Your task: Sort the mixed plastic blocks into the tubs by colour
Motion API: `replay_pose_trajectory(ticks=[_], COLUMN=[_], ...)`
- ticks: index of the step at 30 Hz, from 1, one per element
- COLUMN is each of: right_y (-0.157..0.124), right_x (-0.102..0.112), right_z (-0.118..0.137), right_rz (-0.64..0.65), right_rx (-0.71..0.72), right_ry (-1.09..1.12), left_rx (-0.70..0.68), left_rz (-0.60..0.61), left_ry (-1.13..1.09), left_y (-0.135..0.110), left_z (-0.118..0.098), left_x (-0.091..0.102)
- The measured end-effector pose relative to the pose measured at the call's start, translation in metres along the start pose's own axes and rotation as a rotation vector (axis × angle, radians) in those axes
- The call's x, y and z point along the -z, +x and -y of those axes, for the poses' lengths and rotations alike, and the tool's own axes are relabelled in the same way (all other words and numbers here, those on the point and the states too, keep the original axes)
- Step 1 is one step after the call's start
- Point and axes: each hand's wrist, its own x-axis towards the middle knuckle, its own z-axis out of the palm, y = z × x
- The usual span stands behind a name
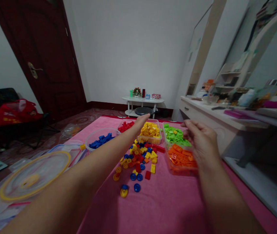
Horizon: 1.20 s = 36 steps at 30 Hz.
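Note:
My left hand reaches across to the far side, over the gap between the tub of red blocks and the tub of yellow blocks. It shows nearly edge-on, and its fingers are mostly hidden. Above the right edge of the divided clear box is my right hand, fingers curled together; anything between them is too small to make out. That box holds green blocks at the back and orange blocks in front. A loose pile of mixed blocks lies between my arms.
At left are a round tub of blue blocks and stacked clear lids. Small wheels lie nearer on the pink cloth. A dresser borders the right side; a small white table stands beyond.

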Motion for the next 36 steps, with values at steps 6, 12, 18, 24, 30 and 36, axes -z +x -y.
replay_pose_trajectory(ticks=[6, 12, 18, 24, 30, 36], right_y=[-0.019, -0.05, -0.073, -0.062, -0.06, -0.081], right_x=[-0.026, -0.05, -0.053, -0.048, -0.05, -0.054], right_z=[-0.028, -0.067, -0.092, -0.091, -0.063, -0.054], right_rz=[0.272, 0.598, 0.754, 0.921, 0.966, 1.034], right_rx=[0.023, 0.319, 0.357, 0.237, 0.217, 0.279], right_ry=[-0.244, -0.681, -0.985, -0.983, -1.151, -1.427], left_rx=[-0.217, -0.447, -0.556, -0.524, -0.356, -0.22], left_rz=[0.279, 0.505, 0.572, 0.358, 0.04, 0.034], left_ry=[0.515, 1.042, 0.749, 0.533, 0.614, 0.701], left_y=[-0.075, -0.156, -0.183, -0.186, -0.175, -0.175], left_z=[0.028, 0.037, 0.028, 0.03, 0.041, 0.045], left_x=[0.009, 0.028, 0.046, 0.058, 0.073, 0.076])
